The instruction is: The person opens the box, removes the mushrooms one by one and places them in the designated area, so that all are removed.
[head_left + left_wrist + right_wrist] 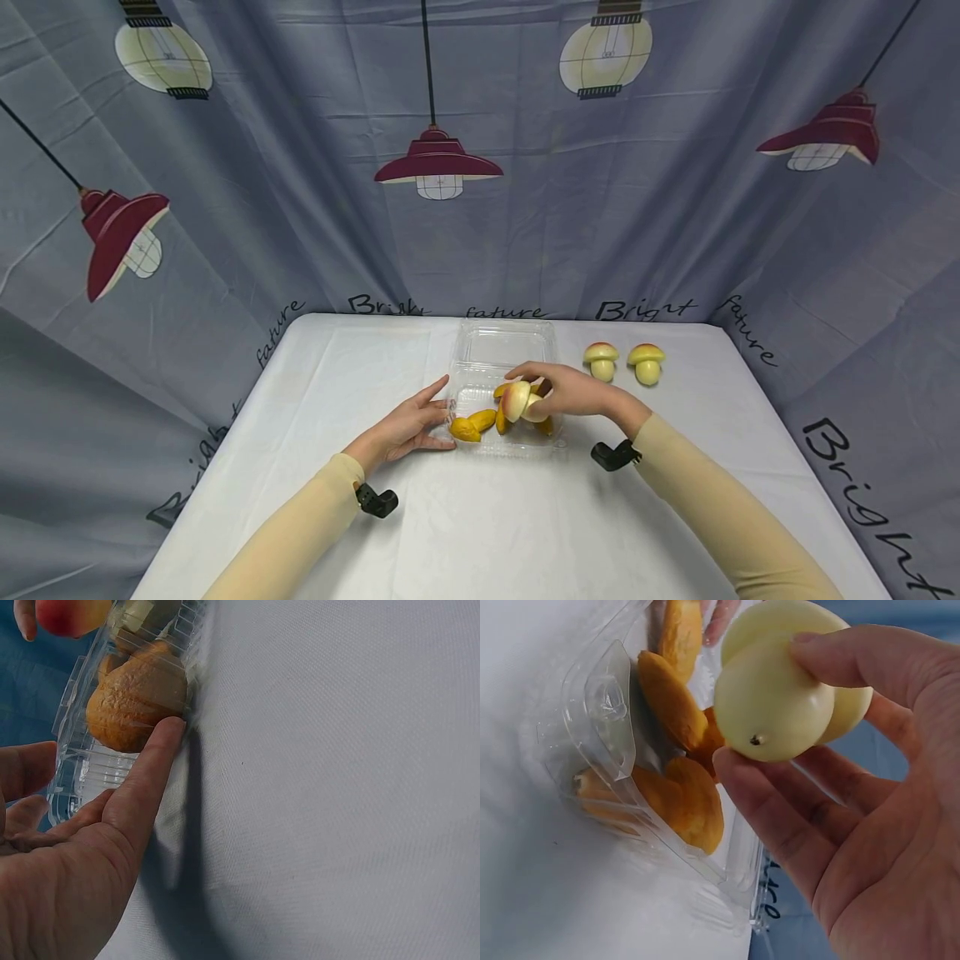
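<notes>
A clear hinged plastic box lies on the white table with its lid laid back, holding several orange-brown mushrooms. Above it, my right hand holds a pale model mushroom with a red-tinged cap. In the right wrist view, thumb and fingers pinch that mushroom's pale stem. My left hand rests at the box's left side with its fingers spread and fairly straight. One finger lies along the box wall in the left wrist view.
Two more pale mushrooms, one with a red-tinged cap and one with a yellowish cap, lie right of the box lid. A printed grey-blue curtain hangs around the table's back and sides. Each wrist wears a small black camera.
</notes>
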Available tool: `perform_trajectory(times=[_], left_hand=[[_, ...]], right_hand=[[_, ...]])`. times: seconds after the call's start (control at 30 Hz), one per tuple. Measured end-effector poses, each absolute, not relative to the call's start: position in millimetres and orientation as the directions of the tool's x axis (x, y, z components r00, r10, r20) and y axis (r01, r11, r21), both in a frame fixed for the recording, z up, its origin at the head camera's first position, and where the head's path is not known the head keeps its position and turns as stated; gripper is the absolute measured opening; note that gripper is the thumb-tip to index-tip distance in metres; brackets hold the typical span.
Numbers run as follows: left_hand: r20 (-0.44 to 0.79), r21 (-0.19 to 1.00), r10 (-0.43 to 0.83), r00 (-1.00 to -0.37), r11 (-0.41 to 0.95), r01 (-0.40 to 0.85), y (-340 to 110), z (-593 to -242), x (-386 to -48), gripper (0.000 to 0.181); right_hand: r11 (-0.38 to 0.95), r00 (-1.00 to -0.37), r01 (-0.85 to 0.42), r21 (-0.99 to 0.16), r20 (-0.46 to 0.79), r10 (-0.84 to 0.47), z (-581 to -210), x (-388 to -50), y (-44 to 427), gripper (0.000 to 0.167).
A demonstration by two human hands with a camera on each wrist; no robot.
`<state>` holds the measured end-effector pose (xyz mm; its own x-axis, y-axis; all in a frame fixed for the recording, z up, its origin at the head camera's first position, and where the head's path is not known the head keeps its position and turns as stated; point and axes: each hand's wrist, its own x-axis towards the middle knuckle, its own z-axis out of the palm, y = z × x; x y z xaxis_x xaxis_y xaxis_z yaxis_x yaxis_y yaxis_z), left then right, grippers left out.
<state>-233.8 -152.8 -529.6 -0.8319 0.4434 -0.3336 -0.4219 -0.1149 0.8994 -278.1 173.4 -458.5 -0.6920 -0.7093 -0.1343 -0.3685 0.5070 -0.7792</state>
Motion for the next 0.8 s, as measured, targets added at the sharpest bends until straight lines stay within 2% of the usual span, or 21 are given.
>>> perform_trajectory(times=[0.47,0.8], left_hand=[[-0.333,0.896,0.45,-0.828,-0.123,-0.427,-153.2,-530.0,-234.8,0.075],[-0.333,0.897,0.45,-0.828,-0.12,-0.426,-153.1,-529.7,-235.0,0.075]], right_hand=[[0.403,-0.707,-0.29,-0.868,-0.09,-0.701,-454.1,-281.4,181.7,0.06],[0.408,-0.735,-0.233,-0.883,-0.114,-0.668,-453.2,-284.4,190.5,0.058]])
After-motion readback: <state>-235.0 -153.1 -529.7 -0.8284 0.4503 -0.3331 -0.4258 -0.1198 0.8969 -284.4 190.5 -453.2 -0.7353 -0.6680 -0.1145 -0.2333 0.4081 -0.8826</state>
